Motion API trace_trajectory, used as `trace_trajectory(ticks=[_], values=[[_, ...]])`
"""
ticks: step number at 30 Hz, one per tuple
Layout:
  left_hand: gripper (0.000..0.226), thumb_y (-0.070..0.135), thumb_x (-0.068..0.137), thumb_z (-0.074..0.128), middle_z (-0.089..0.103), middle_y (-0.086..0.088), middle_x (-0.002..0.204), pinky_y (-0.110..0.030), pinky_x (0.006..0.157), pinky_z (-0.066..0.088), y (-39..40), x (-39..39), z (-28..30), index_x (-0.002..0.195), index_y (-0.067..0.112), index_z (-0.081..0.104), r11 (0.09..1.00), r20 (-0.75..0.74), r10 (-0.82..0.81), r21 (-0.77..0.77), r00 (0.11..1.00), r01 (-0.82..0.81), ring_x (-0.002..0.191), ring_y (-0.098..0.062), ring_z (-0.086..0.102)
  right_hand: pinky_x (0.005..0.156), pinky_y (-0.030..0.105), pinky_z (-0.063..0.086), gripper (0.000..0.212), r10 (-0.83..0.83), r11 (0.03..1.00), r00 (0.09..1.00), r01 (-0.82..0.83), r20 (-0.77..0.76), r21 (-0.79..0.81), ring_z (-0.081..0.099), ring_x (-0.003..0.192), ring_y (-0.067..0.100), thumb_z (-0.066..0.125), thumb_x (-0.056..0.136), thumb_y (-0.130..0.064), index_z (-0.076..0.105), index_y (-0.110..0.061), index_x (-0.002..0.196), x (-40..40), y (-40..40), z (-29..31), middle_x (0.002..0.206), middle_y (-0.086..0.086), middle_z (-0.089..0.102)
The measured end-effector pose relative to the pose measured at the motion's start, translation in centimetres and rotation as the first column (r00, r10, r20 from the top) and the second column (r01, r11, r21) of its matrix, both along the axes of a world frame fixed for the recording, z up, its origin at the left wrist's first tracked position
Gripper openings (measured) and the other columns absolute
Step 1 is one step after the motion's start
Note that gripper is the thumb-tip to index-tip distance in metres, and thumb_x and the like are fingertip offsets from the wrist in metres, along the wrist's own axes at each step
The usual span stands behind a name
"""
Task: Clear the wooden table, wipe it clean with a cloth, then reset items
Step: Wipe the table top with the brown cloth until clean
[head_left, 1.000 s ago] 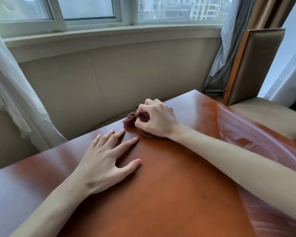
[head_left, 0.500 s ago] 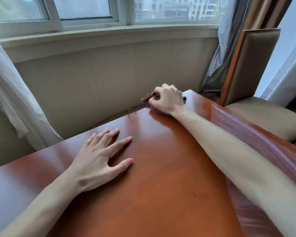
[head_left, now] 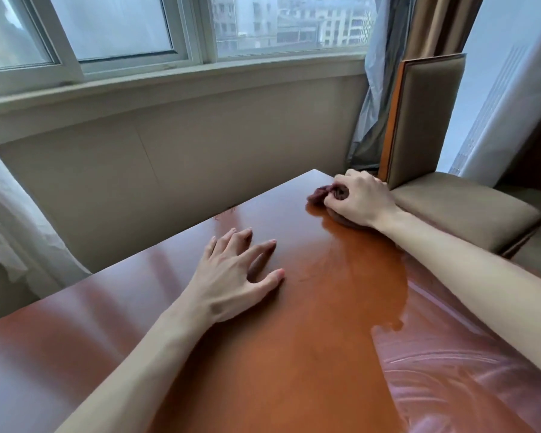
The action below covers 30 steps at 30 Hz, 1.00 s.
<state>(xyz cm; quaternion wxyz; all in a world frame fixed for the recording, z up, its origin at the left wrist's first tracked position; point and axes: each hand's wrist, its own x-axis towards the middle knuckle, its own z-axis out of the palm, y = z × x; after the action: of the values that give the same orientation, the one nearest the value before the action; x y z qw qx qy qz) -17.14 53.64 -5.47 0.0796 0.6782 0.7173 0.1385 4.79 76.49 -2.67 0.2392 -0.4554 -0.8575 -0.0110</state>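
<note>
Right hand (head_left: 361, 200) curled tight around bunched cloth (head_left: 317, 195) at table's (head_left: 294, 354) far right corner — soft, light, squashes flat; best gripped as a wad. Left hand (head_left: 235, 276) flat, fingers spread, holding nothing.

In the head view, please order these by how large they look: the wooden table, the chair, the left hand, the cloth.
1. wooden table
2. chair
3. left hand
4. cloth, mostly hidden under the right hand
</note>
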Motion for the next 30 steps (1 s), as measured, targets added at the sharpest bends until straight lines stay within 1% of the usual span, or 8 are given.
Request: trace_trajectory(ticks=[3, 5, 9, 13, 16, 19, 23, 30], values=[[0.070, 0.085, 0.083, 0.025, 0.019, 0.012, 0.162, -0.039, 0.126, -0.001, 0.2, 0.1, -0.4, 0.148, 0.060, 0.026, 1.000, -0.019, 0.004, 0.023, 1.000, -0.004, 0.153, -0.011, 0.004, 0.084, 0.040, 0.047, 0.037, -0.179, 0.983, 0.984, 0.179, -0.008, -0.044, 0.061, 0.108, 0.038, 0.060, 0.081, -0.055, 0.073, -0.028, 0.103, -4.7, 4.8, 0.1, 0.103, 0.008, 0.065], [0.071, 0.085, 0.082, 0.023, 0.019, 0.013, 0.162, -0.038, 0.126, 0.000, 0.2, 0.0, -0.3, 0.148, 0.060, 0.027, 1.000, -0.023, 0.006, 0.028, 1.000, -0.005, 0.153, -0.011, 0.004, 0.090, 0.042, 0.046, 0.040, -0.198, 0.978, 0.980, 0.197, -0.005, -0.069, 0.059, 0.111, 0.039, 0.061, 0.083, -0.055, 0.073, -0.026, 0.107, -7.3, 4.7, 0.4, 0.109, 0.010, 0.065], [0.072, 0.086, 0.080, 0.022, 0.021, 0.012, 0.163, -0.037, 0.125, 0.000, 0.0, 0.1, 0.1, 0.147, 0.061, 0.030, 1.000, -0.013, 0.011, 0.027, 1.000, -0.011, 0.153, -0.012, 0.006, 0.083, 0.039, 0.048, 0.034, 0.028, 0.997, 0.999, -0.026, 0.032, -0.076, 0.058, 0.106, 0.030, 0.056, 0.081, -0.054, 0.069, -0.027, 0.097, -7.0, -2.3, 0.1, 0.101, 0.000, 0.062], [0.075, 0.084, 0.078, 0.021, 0.021, 0.008, 0.165, -0.040, 0.126, 0.003, -0.1, 0.2, 0.3, 0.148, 0.059, 0.031, 1.000, -0.006, 0.011, 0.012, 1.000, -0.011, 0.154, -0.015, 0.007, 0.074, 0.033, 0.049, 0.035, 0.271, 0.962, 0.963, -0.270, 0.004, -0.029, 0.057, 0.095, 0.018, 0.054, 0.082, -0.055, 0.071, -0.030, 0.100, 1.1, -12.2, -0.6, 0.099, -0.010, 0.062], [0.077, 0.084, 0.077, 0.019, 0.021, 0.006, 0.165, -0.042, 0.125, 0.005, -0.2, 0.4, 0.4, 0.149, 0.058, 0.032, 1.000, -0.012, 0.010, 0.004, 1.000, -0.010, 0.154, -0.018, 0.008, 0.068, 0.033, 0.052, 0.029, 0.341, 0.940, 0.940, -0.340, -0.020, 0.016, 0.056, 0.092, 0.012, 0.061, 0.084, -0.048, 0.073, -0.028, 0.102, 6.0, -15.1, -0.6, 0.100, -0.013, 0.062], [0.078, 0.084, 0.077, 0.017, 0.019, 0.005, 0.166, -0.042, 0.126, 0.003, -0.1, 0.3, 0.2, 0.149, 0.058, 0.030, 1.000, -0.023, 0.007, 0.000, 1.000, -0.007, 0.154, -0.018, 0.006, 0.070, 0.037, 0.053, 0.031, 0.265, 0.964, 0.964, -0.265, -0.013, 0.022, 0.058, 0.091, 0.015, 0.057, 0.083, -0.053, 0.073, -0.031, 0.100, 5.4, -12.2, -0.6, 0.098, -0.012, 0.063], [0.074, 0.085, 0.079, 0.018, 0.017, 0.008, 0.166, -0.038, 0.126, -0.001, 0.1, 0.0, -0.1, 0.149, 0.061, 0.027, 1.000, -0.016, 0.006, 0.009, 1.000, -0.006, 0.154, -0.014, 0.003, 0.075, 0.036, 0.048, 0.032, 0.035, 0.999, 0.999, -0.035, 0.003, 0.011, 0.062, 0.098, 0.030, 0.058, 0.082, -0.054, 0.071, -0.029, 0.097, -0.7, -2.3, -0.6, 0.095, 0.000, 0.062], [0.069, 0.087, 0.081, 0.024, 0.019, 0.017, 0.163, -0.037, 0.126, 0.005, 0.3, -0.3, -0.3, 0.145, 0.064, 0.030, 0.999, -0.002, 0.015, 0.035, 1.000, -0.015, 0.152, -0.007, 0.003, 0.092, 0.043, 0.046, 0.037, -0.185, 0.982, 0.982, 0.184, -0.030, -0.042, 0.059, 0.110, 0.039, 0.059, 0.084, -0.050, 0.074, -0.024, 0.107, -10.2, 8.4, -0.3, 0.109, 0.009, 0.065]])
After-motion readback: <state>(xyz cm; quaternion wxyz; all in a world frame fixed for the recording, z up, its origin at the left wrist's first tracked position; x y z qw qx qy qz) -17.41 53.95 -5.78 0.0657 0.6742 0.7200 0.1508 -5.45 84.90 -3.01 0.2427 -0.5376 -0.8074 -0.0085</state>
